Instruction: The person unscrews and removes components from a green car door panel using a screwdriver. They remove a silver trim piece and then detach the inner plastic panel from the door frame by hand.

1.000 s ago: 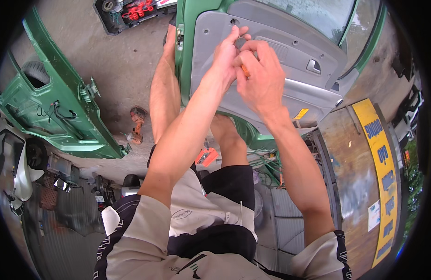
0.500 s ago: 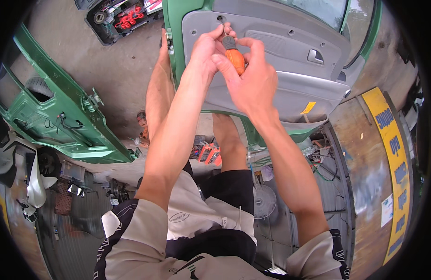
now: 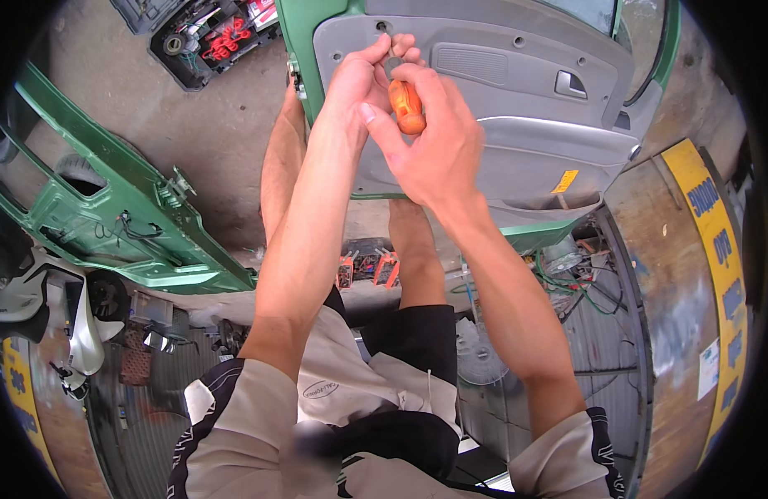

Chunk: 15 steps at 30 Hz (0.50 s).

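Note:
An orange-handled screwdriver (image 3: 406, 108) points away from me toward a round hole (image 3: 382, 27) in the upper left of a grey door panel (image 3: 475, 100). My left hand (image 3: 361, 81) pinches its shaft close below that hole. Around the dark collar and the handle curl the fingers of my right hand (image 3: 438, 137), its thumb held off to the left. The screwdriver's tip is hidden by my left fingers, so I cannot tell whether it sits in the hole. The panel covers a green car door (image 3: 297, 25) and carries a grey inside handle (image 3: 571, 85).
A second green door (image 3: 110, 179) leans at the left. Beyond it lies an open black toolbox (image 3: 184, 71) with red coiled items. Orange-handled tools (image 3: 386, 268) lie by my legs. A wooden board with a yellow strip (image 3: 708, 216) stands at the right, near tangled cables (image 3: 588, 291).
The screwdriver's handle has tilted toward me and shifted slightly left. My right hand has moved a little left, its thumb now apart from the handle. The whole view has shifted slightly.

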Motion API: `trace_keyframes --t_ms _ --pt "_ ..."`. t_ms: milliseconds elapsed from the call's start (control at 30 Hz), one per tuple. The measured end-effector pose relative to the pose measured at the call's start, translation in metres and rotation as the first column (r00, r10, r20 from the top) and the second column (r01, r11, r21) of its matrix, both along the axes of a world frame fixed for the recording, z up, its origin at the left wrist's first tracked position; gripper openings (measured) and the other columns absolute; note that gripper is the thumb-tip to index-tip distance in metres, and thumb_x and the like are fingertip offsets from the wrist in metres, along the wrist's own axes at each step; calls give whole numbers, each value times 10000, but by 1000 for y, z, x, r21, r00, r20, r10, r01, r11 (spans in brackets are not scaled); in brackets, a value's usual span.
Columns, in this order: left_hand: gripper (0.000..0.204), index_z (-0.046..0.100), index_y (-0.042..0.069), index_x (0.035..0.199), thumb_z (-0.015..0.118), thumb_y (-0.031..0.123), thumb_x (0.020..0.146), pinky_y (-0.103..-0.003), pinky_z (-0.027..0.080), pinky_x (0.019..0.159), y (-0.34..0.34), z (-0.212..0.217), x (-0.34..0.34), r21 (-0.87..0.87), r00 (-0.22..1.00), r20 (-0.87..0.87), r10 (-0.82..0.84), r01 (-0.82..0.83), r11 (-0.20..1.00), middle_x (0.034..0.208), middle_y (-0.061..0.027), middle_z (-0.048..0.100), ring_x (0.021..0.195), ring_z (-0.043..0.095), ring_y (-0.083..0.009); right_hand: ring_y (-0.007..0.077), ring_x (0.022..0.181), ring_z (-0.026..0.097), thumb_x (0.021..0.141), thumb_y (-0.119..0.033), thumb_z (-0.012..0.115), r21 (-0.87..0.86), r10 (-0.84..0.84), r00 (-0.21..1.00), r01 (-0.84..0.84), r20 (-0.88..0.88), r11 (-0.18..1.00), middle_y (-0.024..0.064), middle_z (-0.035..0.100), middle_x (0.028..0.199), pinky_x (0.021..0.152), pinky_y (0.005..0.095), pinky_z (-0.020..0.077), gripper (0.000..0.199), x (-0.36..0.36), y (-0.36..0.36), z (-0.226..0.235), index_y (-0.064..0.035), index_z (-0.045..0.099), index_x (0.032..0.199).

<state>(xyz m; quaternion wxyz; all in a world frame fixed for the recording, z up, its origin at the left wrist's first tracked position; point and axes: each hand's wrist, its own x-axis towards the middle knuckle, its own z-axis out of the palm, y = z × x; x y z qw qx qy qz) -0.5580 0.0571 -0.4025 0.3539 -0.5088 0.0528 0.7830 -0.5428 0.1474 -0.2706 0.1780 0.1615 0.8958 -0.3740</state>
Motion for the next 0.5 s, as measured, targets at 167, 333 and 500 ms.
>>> trace_keyframes --t_ms 167,333,500 --pt "280 522 -7 1198 461 243 1089 -409 570 913 8 15 -7 -70 997 -64 -53 48 996 1153 -144 691 1030 670 -235 302 827 650 816 -152 771 87 13 1000 -12 -9 996 88 621 1052 685 405 527 221 -2 5 -6 -108 695 1019" --pt "253 567 4 1088 565 252 1041 -348 532 774 16 9 0 -481 962 -105 -252 172 860 1011 -137 709 869 645 -189 273 840 629 778 -1 692 81 185 970 -174 -160 981 73 619 1039 687 390 515 222 2 18 -14 -142 720 947" --pt "244 595 23 966 649 258 999 -295 464 663 21 9 1 -585 964 -63 -257 173 792 897 -104 708 770 573 -139 263 877 609 769 28 690 21 274 952 -274 -138 961 80 601 1104 746 389 524 256 1 20 -11 -133 722 965"
